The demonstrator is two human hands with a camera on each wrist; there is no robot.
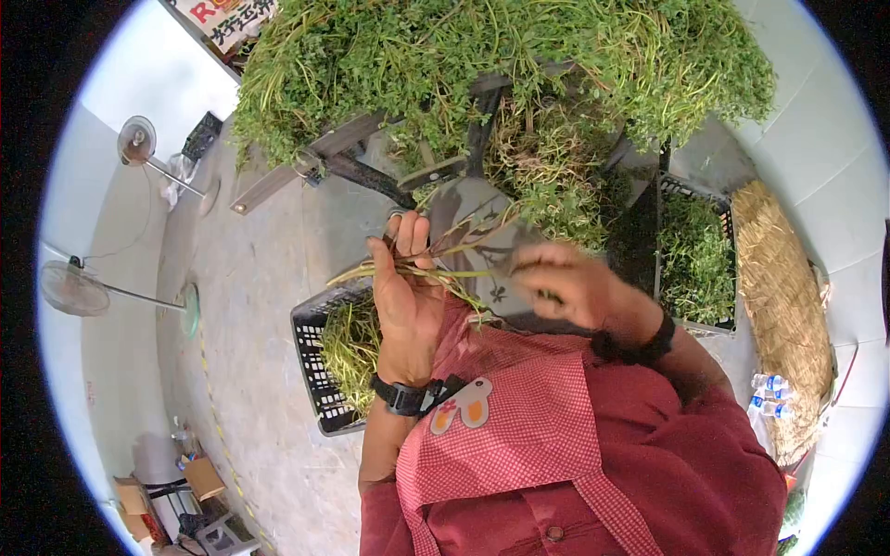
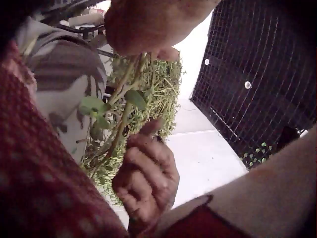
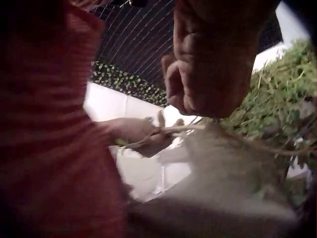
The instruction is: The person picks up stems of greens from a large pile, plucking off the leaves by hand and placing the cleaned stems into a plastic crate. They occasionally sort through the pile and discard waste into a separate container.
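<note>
My left hand (image 1: 408, 301) holds a few long leafy plant stems (image 1: 464, 273) between thumb and fingers, palm up, above my lap. Their pale ends jut out to the left, and the leafy ends spread right. In the left wrist view, round green leaves (image 2: 94, 105) hang from the stems below that hand. My right hand (image 1: 575, 287), blurred, is close to the right ends of the stems with its fingers bent. A small bit of green shows by its fingers in the head view. I cannot tell whether the right fingers pinch a stem.
Heaped greens (image 1: 501, 56) cover a table ahead. A black crate (image 1: 311, 371) of pale stems stands at left, another crate (image 1: 732, 278) of greens at right. More plants (image 1: 547, 157) lie beneath the table. Two fans (image 1: 74, 287) stand far left; a straw-coloured bundle (image 1: 783, 324) is far right.
</note>
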